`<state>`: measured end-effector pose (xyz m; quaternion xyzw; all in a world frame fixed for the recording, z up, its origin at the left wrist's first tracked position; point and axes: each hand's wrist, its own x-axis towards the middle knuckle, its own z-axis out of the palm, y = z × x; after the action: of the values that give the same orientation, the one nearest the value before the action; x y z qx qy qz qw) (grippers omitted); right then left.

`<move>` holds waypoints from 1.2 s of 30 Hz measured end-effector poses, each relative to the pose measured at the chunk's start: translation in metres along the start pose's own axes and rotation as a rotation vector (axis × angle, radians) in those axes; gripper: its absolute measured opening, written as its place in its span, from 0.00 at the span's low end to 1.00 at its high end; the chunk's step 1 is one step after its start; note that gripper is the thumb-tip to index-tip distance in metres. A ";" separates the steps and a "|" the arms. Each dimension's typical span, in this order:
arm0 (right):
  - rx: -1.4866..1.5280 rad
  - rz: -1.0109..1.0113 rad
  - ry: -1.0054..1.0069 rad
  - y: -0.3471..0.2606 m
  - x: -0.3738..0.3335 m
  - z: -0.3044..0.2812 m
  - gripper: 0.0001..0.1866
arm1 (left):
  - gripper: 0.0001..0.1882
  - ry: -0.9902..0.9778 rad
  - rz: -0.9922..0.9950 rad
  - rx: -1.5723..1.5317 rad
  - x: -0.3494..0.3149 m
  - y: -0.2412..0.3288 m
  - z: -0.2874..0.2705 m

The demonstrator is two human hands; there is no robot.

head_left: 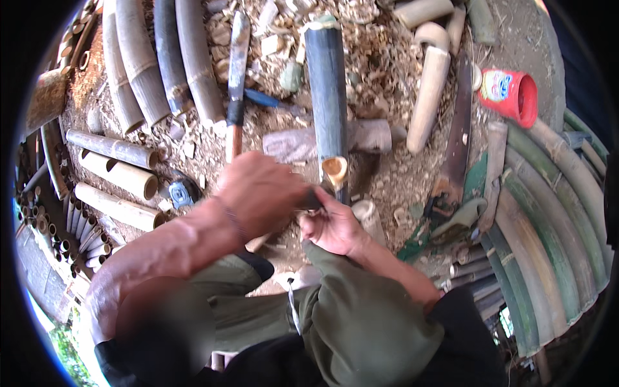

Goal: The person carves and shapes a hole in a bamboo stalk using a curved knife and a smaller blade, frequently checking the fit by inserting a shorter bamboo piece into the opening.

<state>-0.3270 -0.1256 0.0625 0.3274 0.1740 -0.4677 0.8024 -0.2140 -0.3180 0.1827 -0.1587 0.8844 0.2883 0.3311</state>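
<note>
My left hand [264,190], smeared by motion, is closed beside my right hand and meets it over my lap. A small dark object [311,198] shows between them; its kind is hard to make out. My right hand [335,224] pinches it between thumb and fingers. Just beyond the hands, a dark bamboo pole [325,84] lies across a short log [290,145], its near end cut to a pale hollow face [335,170]. To the left of the pole is a long worn blade [238,58] with a wooden handle [234,143] near my left hand.
Wood chips [374,55] cover the ground ahead. Bamboo lengths [138,64] lie at far left, with split pieces [119,206] and a blue tape measure [182,192] nearer. On the right are a long dark blade [458,122], a red container [525,100] and green bamboo poles [548,226].
</note>
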 end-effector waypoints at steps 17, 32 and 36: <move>-0.569 -0.227 0.395 -0.001 -0.013 -0.017 0.16 | 0.12 0.277 -0.292 -0.151 0.003 0.055 0.143; -1.281 -0.590 0.735 -0.007 -0.023 -0.017 0.19 | 0.38 0.239 -0.378 -0.951 0.034 0.114 0.167; -1.635 -0.480 0.836 -0.011 -0.030 -0.002 0.20 | 0.41 0.360 -0.480 -1.152 0.055 0.140 0.189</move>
<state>-0.3516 -0.1090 0.0747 -0.2392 0.7835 -0.1983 0.5382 -0.2268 -0.0974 0.0859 -0.5500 0.5697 0.6033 0.0949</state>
